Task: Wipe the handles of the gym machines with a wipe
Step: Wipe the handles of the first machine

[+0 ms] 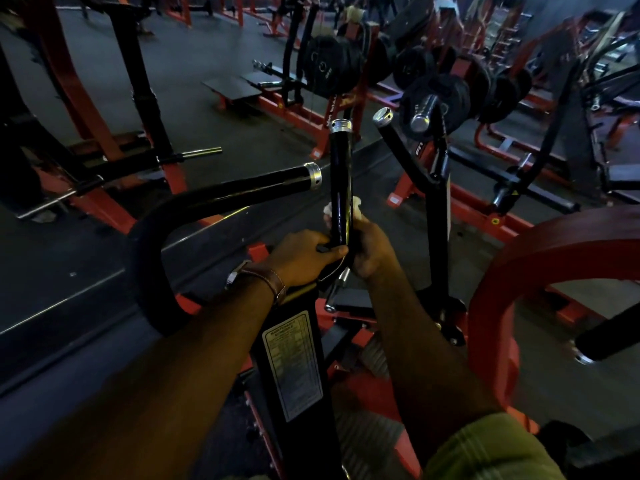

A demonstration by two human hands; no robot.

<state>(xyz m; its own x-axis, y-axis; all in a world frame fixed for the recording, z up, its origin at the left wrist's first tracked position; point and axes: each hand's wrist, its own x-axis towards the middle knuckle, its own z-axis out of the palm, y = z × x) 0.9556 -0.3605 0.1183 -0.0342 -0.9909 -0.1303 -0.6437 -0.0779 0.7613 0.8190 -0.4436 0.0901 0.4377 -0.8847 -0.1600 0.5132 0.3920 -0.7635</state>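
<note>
At frame centre, the right hand [369, 249] wraps a white wipe [355, 206] round the upright handle [340, 188], left hand [304, 256] gripping its base; likely mid-wipe, upward stroke next.

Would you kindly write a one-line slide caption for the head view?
Both hands at the base of an upright black handle: right hand wraps a white wipe around it, left hand steadies it.

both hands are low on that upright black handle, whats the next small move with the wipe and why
Probably slide the right hand with the white wipe up the upright handle toward its silver end cap. The wipe sits wrapped round the lower part, the left hand steadies the base, and the stretch above looks uncovered.
</note>
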